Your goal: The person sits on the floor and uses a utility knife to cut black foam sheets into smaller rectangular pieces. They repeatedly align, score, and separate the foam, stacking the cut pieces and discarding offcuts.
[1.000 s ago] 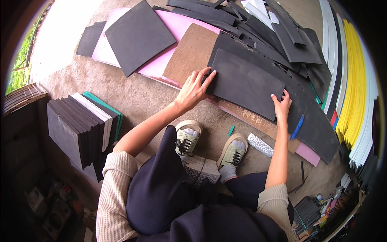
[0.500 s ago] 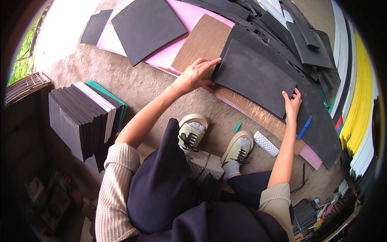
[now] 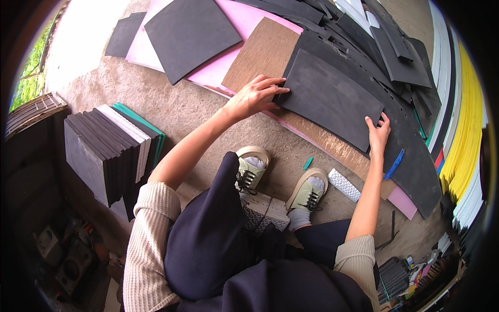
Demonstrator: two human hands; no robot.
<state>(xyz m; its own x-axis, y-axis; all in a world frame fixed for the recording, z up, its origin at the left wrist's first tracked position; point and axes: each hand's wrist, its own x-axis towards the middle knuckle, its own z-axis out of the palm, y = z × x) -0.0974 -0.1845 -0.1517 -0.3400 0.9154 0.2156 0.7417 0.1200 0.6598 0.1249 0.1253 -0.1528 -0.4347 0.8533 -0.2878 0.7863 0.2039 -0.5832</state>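
A rectangular black foam sheet [image 3: 332, 99] lies on a larger black sheet [image 3: 408, 156] and a brown board, between my two hands. My left hand [image 3: 254, 97] is at its left end, with the fingertips on the edge and the thumb low beside the near corner. At the opposite end my right hand [image 3: 379, 132] grips the edge, thumb on top and fingers around the side. Under the sheets runs a brown wooden board [image 3: 262, 49], itself on a pink sheet [image 3: 260, 14]. A slim blue tool [image 3: 394, 164] rests close to my right wrist.
Another black sheet [image 3: 192, 39] lies far left. Black offcuts [image 3: 364, 44] pile up at the far right, beside stacked yellow sheets [image 3: 465, 119]. To the left stands a stack of black, white and green sheets [image 3: 112, 153]. A white textured block [image 3: 344, 185] sits near my foot.
My left hand's fingers have bent slightly and shifted down along the sheet's left end. The right hand keeps its place at the other edge, and the sheet has hardly moved.
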